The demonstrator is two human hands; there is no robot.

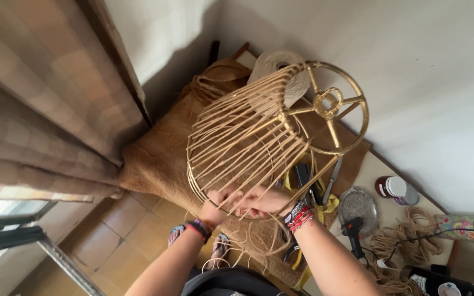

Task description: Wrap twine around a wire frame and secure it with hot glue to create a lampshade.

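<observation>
A gold wire lampshade frame point(336, 104) tilts above a burlap-covered table, partly wrapped with tan cord strands point(242, 145) that run between its small top ring and large bottom ring. My left hand point(215, 205) pinches the cord at the lower ring's rim. My right hand point(264, 201) grips the same rim right beside it, fingers closed on the cord. Loose cord hangs in loops below both hands point(253, 241). Both wrists wear bead bracelets.
A cord spool point(278, 63) stands behind the frame. On the table lie burlap cloth point(160, 159), a glue gun point(353, 233), a round metal dish point(357, 204), scissors with yellow handles point(297, 255), jute coils point(407, 235), a jar point(396, 189). A curtain point(45, 93) hangs left; tiled floor lies below.
</observation>
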